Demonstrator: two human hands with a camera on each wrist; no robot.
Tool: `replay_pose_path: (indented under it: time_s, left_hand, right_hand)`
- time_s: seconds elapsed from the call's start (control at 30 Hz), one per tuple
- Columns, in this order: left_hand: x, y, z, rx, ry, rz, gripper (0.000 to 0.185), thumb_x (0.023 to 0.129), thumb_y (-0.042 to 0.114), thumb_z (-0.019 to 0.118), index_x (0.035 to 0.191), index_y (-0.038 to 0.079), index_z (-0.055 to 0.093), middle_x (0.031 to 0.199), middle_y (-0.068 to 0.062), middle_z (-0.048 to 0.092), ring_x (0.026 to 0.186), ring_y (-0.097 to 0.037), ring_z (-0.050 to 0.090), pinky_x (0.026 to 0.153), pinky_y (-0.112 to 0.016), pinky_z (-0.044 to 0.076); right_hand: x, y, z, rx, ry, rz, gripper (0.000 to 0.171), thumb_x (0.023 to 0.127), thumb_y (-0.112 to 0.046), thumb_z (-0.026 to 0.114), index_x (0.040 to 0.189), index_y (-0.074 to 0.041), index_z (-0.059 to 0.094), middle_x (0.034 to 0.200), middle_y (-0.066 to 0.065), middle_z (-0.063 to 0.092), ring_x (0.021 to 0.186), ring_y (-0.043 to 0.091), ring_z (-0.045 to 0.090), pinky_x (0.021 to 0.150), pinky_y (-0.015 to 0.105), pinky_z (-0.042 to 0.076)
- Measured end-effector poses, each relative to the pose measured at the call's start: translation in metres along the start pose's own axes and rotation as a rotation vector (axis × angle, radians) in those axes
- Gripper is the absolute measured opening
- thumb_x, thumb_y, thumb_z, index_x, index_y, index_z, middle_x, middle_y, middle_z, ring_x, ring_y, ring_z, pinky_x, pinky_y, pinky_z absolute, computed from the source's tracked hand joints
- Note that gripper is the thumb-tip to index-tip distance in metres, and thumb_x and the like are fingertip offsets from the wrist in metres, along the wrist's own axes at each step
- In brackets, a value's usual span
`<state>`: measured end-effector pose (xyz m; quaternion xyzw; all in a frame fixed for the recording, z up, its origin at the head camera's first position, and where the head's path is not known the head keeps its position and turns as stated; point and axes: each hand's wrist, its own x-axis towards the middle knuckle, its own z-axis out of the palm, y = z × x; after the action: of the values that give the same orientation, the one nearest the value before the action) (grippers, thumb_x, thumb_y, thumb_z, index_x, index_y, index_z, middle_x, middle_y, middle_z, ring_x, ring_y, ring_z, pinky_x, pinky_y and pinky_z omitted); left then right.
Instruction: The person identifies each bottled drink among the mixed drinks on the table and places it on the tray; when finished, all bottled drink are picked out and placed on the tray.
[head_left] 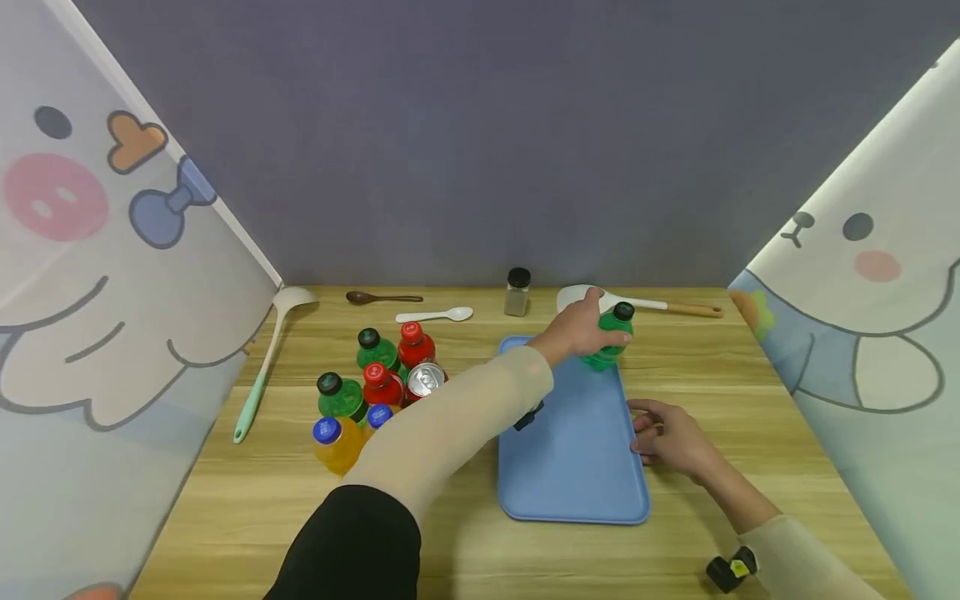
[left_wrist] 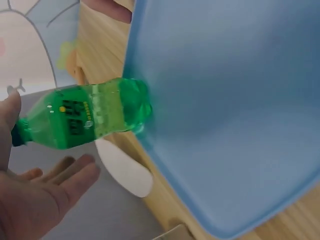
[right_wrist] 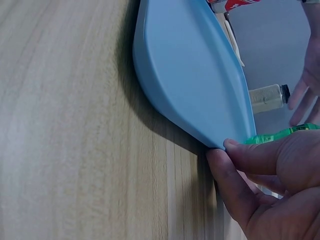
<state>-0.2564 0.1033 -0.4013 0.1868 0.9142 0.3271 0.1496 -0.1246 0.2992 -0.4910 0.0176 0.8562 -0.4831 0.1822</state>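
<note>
A green soda bottle (head_left: 602, 357) with a black cap stands upright on the far right corner of the blue tray (head_left: 570, 458). My left hand (head_left: 581, 327) is beside the bottle. In the left wrist view, the fingers (left_wrist: 80, 182) are spread and stand apart from the bottle's label, with the thumb near its cap. At the tray's right side, my right hand (head_left: 671, 439) pinches the rim between thumb and forefinger, which the right wrist view shows closely.
Left of the tray stand several drinks: green bottles (head_left: 342, 397), red-capped bottles (head_left: 382, 384), a can (head_left: 425, 380) and orange bottles (head_left: 337, 444), partly behind my left sleeve. Along the back lie a brown spoon (head_left: 382, 297), white spoon (head_left: 435, 315), spice jar (head_left: 517, 293) and spatula (head_left: 675, 307). A ladle (head_left: 268, 358) lies far left.
</note>
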Motion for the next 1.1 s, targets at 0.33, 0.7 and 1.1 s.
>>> replay_pose_path:
  time_s: [0.33, 0.7, 1.1]
  left_hand:
    - [-0.042, 0.014, -0.034, 0.036, -0.014, 0.140, 0.075, 0.099, 0.050, 0.063, 0.159, 0.021, 0.029, 0.153, 0.000, 0.051, 0.133, -0.016, 0.056, 0.102, -0.035, 0.052]
    - [-0.107, -0.006, -0.084, -0.150, -0.042, 0.196, 0.068, 0.100, 0.041, 0.065, 0.157, 0.022, 0.033, 0.148, -0.004, 0.053, 0.135, -0.024, 0.055, 0.101, -0.038, 0.053]
    - [-0.156, -0.057, -0.157, -0.303, 0.143, 0.188, 0.058, 0.100, 0.030, 0.067, 0.151, 0.017, 0.042, 0.140, -0.004, 0.058, 0.131, -0.028, 0.057, 0.106, -0.045, 0.050]
  right_hand:
    - [-0.003, 0.000, -0.002, -0.036, 0.016, 0.005, 0.068, 0.085, 0.012, 0.071, 0.148, 0.009, 0.044, 0.106, 0.021, 0.061, 0.081, 0.022, 0.065, 0.063, 0.035, 0.062]
    - [-0.006, -0.001, 0.000, -0.052, 0.020, -0.022, 0.069, 0.083, 0.012, 0.073, 0.146, 0.011, 0.045, 0.104, 0.020, 0.062, 0.080, 0.022, 0.065, 0.061, 0.034, 0.062]
    - [-0.003, -0.001, -0.002, -0.059, 0.018, -0.016, 0.068, 0.083, 0.012, 0.074, 0.145, 0.010, 0.046, 0.104, 0.019, 0.061, 0.081, 0.021, 0.064, 0.061, 0.034, 0.062]
